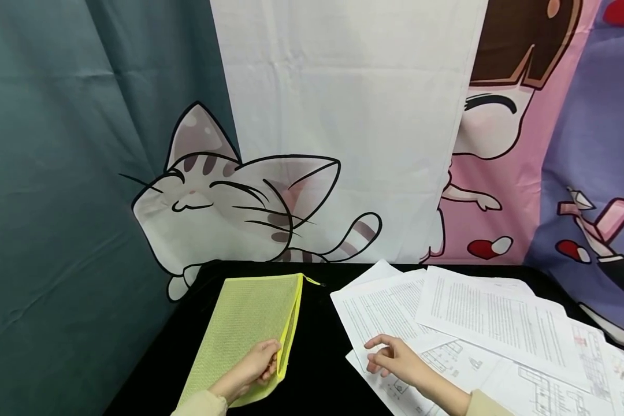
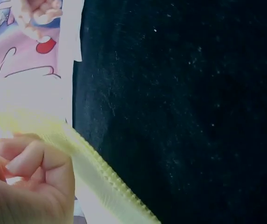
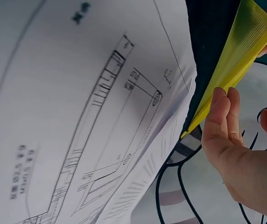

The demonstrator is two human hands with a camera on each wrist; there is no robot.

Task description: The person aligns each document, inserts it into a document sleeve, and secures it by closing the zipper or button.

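A yellow mesh zipper pouch lies on the left side of the black-covered table, its long right side parted along the zipper. My left hand pinches the pouch's edge near its lower right corner; in the left wrist view the fingers curl at the yellow zipper strip. Over the left part of several printed sheets hovers my right hand, fingers loosely bent and nothing held. The right wrist view has this hand apart from a sheet with line drawings.
More sheets with text and diagrams overlap in a spread across the right of the table. A black cloth covers the table between pouch and papers. Behind hangs a curtain printed with a cartoon cat.
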